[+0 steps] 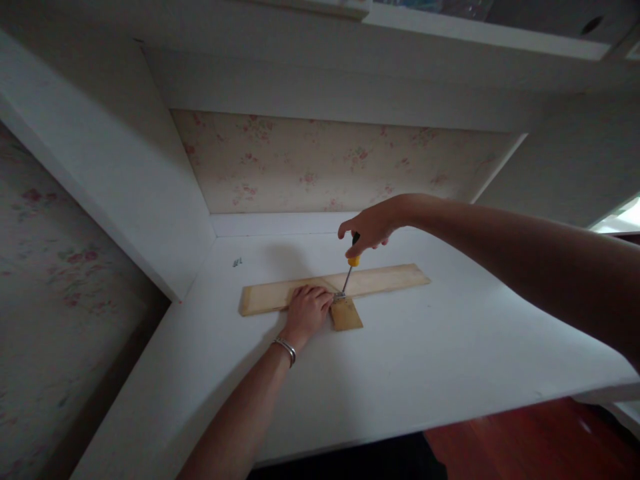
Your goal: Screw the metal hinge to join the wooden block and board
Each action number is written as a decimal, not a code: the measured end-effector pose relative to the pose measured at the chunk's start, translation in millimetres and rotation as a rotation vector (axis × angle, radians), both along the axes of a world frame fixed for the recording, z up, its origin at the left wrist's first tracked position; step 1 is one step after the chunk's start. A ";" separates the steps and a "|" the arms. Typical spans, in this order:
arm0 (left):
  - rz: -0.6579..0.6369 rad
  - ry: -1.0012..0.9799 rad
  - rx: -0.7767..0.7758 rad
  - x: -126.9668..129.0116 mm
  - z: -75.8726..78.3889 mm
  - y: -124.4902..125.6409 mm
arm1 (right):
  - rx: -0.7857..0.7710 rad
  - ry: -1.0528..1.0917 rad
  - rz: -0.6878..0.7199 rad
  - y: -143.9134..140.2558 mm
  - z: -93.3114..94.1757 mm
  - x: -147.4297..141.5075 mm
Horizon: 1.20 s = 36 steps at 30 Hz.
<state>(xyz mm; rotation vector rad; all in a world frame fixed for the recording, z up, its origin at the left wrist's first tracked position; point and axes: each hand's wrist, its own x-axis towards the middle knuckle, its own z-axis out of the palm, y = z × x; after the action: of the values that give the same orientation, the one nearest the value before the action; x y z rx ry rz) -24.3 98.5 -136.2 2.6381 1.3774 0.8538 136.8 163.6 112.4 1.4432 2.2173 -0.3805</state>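
Note:
A long pale wooden board [385, 280] lies across the white desktop, with a short wooden piece [347, 315] at its near edge. A small metal hinge [340, 295] bridges the two. My left hand [309, 307], fingers bent and pressed together, holds the board down just left of the hinge; a silver bracelet circles that wrist. Above the hinge, my right hand [369, 230] grips a screwdriver [353, 261] with a yellow and dark handle. Its shaft slants down and its tip meets the hinge. The screw under the tip is too small to make out.
Several small dark pieces, perhaps screws [237, 262], lie on the white desktop [430, 360] at the back left. A white side panel [125, 153] rises on the left. An overhead shelf [480, 33] spans the top, and floral wallpaper [310, 160] covers the back wall.

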 end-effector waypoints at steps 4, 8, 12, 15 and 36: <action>0.009 0.007 -0.001 0.3 2.0 -0.8 | 0.065 -0.029 0.020 3.4 -2.5 0.5; 0.007 0.002 -0.005 0.1 1.4 -0.8 | 0.093 0.045 0.167 6.2 -2.4 1.2; 0.007 -0.006 -0.013 0.0 -0.3 0.0 | 0.010 -0.013 -0.008 6.6 -0.7 -2.3; 0.002 0.001 -0.013 -0.2 -0.3 0.3 | 0.055 -0.023 0.060 6.6 -0.4 -4.0; 0.002 0.000 -0.030 -0.2 2.0 -1.0 | 0.011 -0.065 0.007 1.9 0.4 -6.7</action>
<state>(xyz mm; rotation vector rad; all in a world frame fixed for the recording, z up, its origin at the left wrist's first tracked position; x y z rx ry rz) -24.4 97.5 -134.2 2.6150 1.3824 0.8263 130.1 165.6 112.8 1.4335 2.1755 -0.3148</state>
